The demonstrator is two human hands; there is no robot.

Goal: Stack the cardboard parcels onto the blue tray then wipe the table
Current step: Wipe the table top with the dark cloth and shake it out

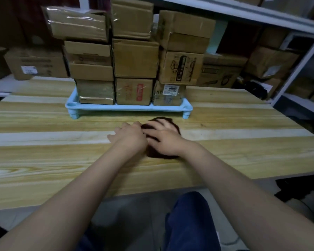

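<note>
Several cardboard parcels (135,57) stand stacked in three columns on the light blue tray (127,107) at the back middle of the wooden table (62,156). In front of the tray lies a dark brown cloth (159,154). My right hand (163,138) lies flat on top of the cloth with its fingers spread. My left hand (129,136) rests beside it at the cloth's left edge, fingers extended on the table and touching the cloth. Most of the cloth is hidden under my hands.
More cardboard boxes (35,65) sit on a low shelf behind the table at left, and others (270,62) fill a grey metal rack (301,69) at right. The table's front edge (134,194) is close to my legs.
</note>
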